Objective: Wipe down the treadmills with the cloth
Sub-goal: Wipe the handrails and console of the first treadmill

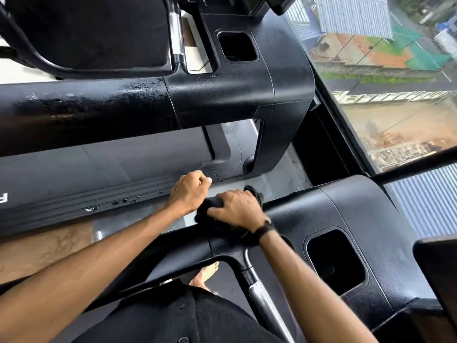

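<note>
Here the right hand (pixel 238 210) has its fingers curled down over a black cloth (pixel 217 214), pressing it onto the handrail (pixel 173 246) of the near treadmill (pixel 346 219), while the left hand (pixel 189 191) just beside it has its fingers curled in and touches the cloth's edge; whether it grips it I cannot tell. A cup holder (pixel 336 262) in that console looks dark inside, contents unclear, and a second treadmill (pixel 235 90) beyond has its own recess (pixel 237 47), with a window (pixel 395 70) to the right
</note>
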